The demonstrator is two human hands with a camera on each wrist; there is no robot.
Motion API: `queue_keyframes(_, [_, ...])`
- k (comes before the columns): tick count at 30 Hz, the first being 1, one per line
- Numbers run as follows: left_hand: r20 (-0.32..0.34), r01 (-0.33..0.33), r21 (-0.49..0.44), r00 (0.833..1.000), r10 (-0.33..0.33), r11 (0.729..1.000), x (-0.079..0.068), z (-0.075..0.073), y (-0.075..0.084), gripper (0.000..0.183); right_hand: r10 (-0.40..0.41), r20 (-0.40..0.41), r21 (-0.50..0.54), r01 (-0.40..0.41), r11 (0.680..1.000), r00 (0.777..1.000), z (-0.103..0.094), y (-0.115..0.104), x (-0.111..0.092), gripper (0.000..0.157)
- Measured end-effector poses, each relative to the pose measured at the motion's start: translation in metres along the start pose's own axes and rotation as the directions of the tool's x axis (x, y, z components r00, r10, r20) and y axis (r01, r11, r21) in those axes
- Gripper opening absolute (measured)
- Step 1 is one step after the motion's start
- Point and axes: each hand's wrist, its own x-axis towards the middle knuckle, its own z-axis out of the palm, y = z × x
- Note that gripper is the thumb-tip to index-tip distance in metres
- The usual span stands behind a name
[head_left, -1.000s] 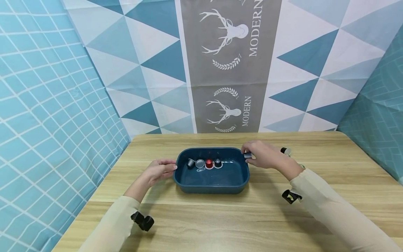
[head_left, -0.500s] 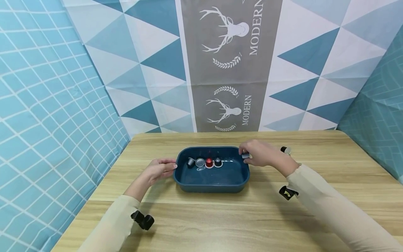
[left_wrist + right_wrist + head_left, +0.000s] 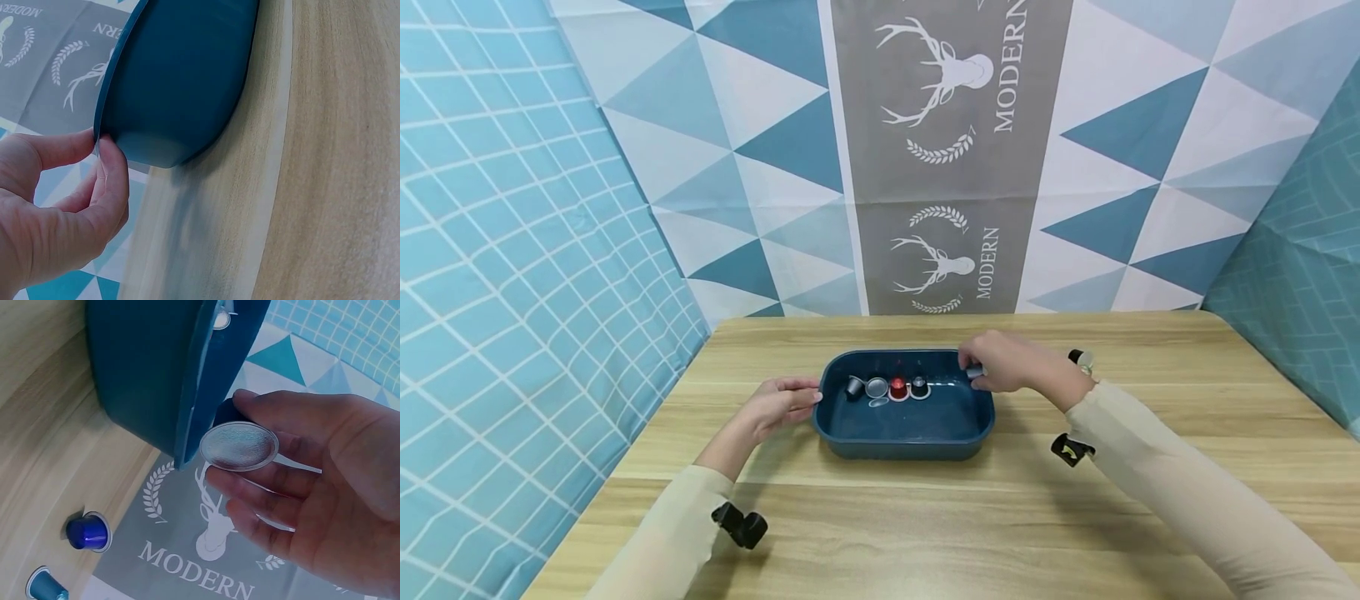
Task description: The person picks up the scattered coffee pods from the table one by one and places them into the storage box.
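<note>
A dark blue rectangular basin [image 3: 904, 451] stands on the table. My left hand [image 3: 778, 408] pinches its left rim between thumb and fingers, as the left wrist view shows of the basin's wall [image 3: 181, 75]. My right hand [image 3: 1006, 362] is over the basin's right end and grips a coffee capsule [image 3: 239, 446] between thumb and fingers. Its silver foil lid faces the right wrist camera; its dark body is mostly hidden. Inside the basin, near the far wall, lie several capsules, among them a red capsule [image 3: 898, 387] and a black capsule [image 3: 920, 386].
In the right wrist view, a purple-blue capsule [image 3: 87, 532] and a teal capsule [image 3: 47, 584] lie on the table outside the basin. The head view shows a dark capsule [image 3: 1081, 358] beyond my right forearm. Patterned cloth [image 3: 760, 150] hangs behind the wooden table [image 3: 895, 517].
My right hand has moved left with the capsule, from the basin's right rim to over its inside. The left hand and the capsules in the basin have stayed in place.
</note>
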Motion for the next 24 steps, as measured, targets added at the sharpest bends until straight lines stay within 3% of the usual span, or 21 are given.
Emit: queue_keyframes(24, [0.001, 0.016, 0.014, 1.000, -0.016, 1.000, 0.003, -0.004, -0.002, 0.046, 0.022, 0.087, -0.038, -0.019, 0.999, 0.996, -0.005, -0.011, 0.018, 0.017])
